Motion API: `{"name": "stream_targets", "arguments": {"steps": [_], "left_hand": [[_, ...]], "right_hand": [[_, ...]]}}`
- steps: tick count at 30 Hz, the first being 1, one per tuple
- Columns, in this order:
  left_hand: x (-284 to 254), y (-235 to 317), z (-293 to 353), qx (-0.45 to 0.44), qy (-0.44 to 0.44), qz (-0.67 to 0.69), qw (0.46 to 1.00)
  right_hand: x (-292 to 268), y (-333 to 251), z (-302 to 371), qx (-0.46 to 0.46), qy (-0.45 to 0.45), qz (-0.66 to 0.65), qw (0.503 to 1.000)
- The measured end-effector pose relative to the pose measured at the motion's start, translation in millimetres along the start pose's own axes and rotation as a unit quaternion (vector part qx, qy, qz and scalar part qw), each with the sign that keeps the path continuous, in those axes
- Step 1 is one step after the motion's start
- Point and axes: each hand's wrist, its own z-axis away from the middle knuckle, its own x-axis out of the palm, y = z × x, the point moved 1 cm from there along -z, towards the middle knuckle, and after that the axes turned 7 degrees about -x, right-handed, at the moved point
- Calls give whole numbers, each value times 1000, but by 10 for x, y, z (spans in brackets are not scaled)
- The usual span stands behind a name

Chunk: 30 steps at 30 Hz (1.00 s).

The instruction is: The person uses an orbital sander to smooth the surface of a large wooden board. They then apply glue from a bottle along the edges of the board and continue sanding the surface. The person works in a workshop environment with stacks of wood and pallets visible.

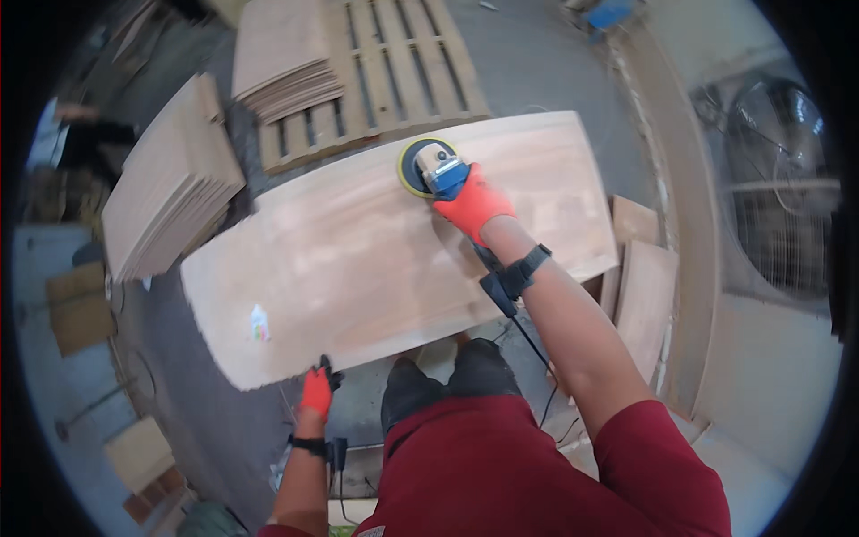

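Observation:
My right hand (474, 201), in an orange-red glove, is closed around a blue-and-silver power sander (441, 172). Its round yellow-rimmed pad lies on the far part of a large, pale wooden panel (358, 259) with curved edges. A dark cord runs back from the tool beneath my forearm. By the near edge of the panel is my left hand (318, 387), gloved in orange-red with dark fingertips. Its fingers are partly spread and no object shows in them; whether they touch the edge I cannot tell.
A small whitish mark or scrap (259, 323) is on the panel's left part. Beyond stands a wooden pallet (394, 72) with stacked sheets (284, 49). Another sheet stack (174, 179) is at the left, boards (646, 286) lean at the right, and a large fan (777, 183) stands by the wall.

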Motion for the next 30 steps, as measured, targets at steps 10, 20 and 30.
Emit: {"name": "stream_targets", "arguments": {"steps": [10, 20, 30], "left_hand": [[61, -267, -298, 111, 54, -167, 978], [99, 46, -4, 14, 12, 31, 999], [-245, -13, -212, -102, -14, -97, 990]], "right_hand": [[1423, -1754, 631, -173, -72, 92, 978], [768, -791, 528, -81, -52, 42, 994], [-580, 1371, 222, 51, 66, -15, 996]]}}
